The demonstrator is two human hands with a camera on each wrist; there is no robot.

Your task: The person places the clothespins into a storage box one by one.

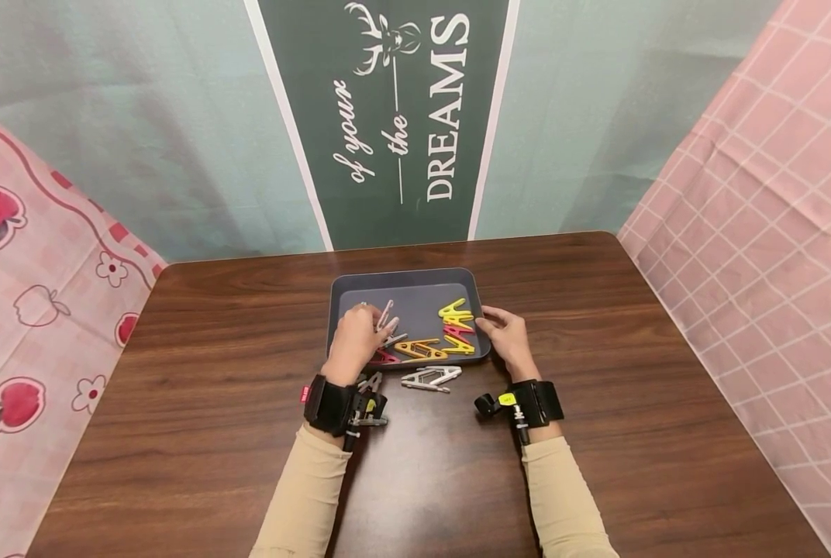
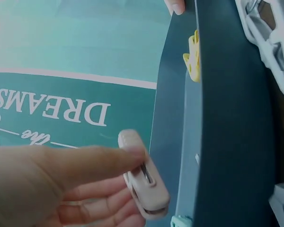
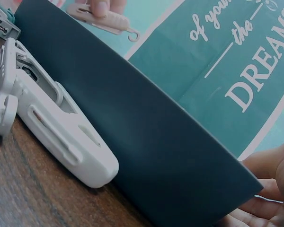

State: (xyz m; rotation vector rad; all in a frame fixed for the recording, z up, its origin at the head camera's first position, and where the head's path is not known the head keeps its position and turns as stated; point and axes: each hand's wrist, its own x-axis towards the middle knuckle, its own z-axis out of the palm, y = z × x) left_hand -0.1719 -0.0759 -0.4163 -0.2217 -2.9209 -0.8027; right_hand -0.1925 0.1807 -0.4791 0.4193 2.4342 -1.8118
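Observation:
My left hand [image 1: 353,338] is over the left part of a dark grey tray [image 1: 405,297], pinching a pale pink clothespin [image 2: 149,189] between thumb and fingers. A small hook sticks out of one end of that clothespin in the right wrist view. At the tray's right side, my right hand [image 1: 510,339] grips the rim, a fingertip lapping over the edge and other fingers outside the wall. Inside the tray lie yellow clothespins [image 1: 460,346], a red clothespin [image 1: 460,330] and orange clothespins [image 1: 422,351]. More clothespins under my left hand are partly hidden.
On the wooden table [image 1: 597,310], white clothespins [image 1: 432,379] lie close along the tray's near wall. A grey clothespin [image 1: 370,383] sits by my left wrist, partly covered by the wrist camera. Curtains hang behind the table and at both sides.

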